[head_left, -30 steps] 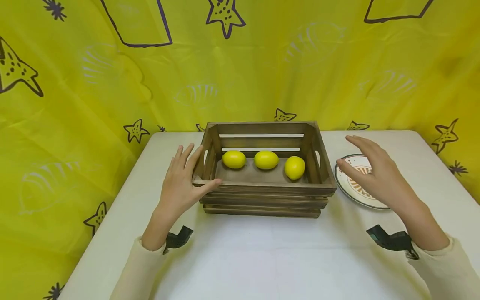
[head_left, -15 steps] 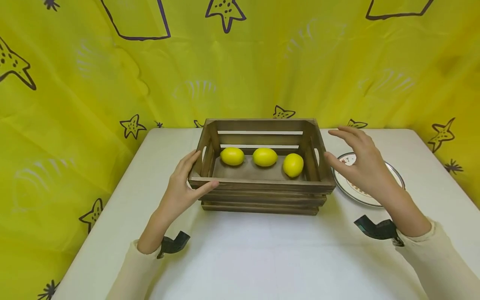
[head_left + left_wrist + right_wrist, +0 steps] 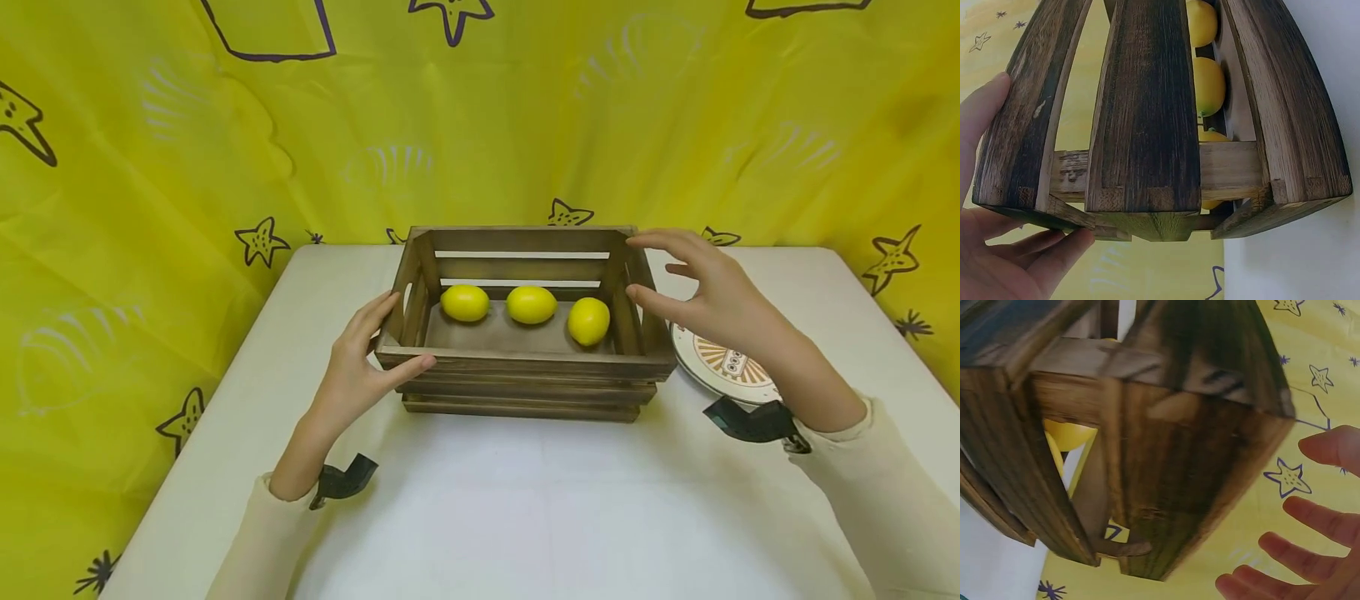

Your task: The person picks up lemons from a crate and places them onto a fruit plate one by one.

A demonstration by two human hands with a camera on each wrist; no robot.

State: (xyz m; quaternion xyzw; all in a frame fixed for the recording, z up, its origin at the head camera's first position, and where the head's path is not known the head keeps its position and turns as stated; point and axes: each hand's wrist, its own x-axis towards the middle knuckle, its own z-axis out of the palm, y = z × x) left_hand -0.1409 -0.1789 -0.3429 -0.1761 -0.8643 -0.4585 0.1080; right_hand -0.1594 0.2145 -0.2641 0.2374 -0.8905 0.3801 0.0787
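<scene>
A brown slatted wooden crate (image 3: 528,367) stands on the table, with a hand slot in each end. Three lemons (image 3: 532,305) lie spaced apart on its floor. My left hand (image 3: 352,358) holds the crate's near left corner: the thumb lies along the front rim and the fingers bend against the left end, as the left wrist view also shows. Beside the right end, my right hand (image 3: 720,292) has its thumb and fingers spread, holding nothing. The right wrist view shows a gap between those fingers (image 3: 1319,519) and the crate.
A round plate (image 3: 723,367) with an orange pattern lies right of the crate, partly hidden under my right forearm. The white table (image 3: 525,500) ends at a yellow curtain (image 3: 495,125) behind the crate. Both wrists carry black camera mounts.
My right hand has moved left from above the plate to the crate's right end. My left hand has closed in on the left corner. The view has tilted slightly; crate and lemons look unmoved.
</scene>
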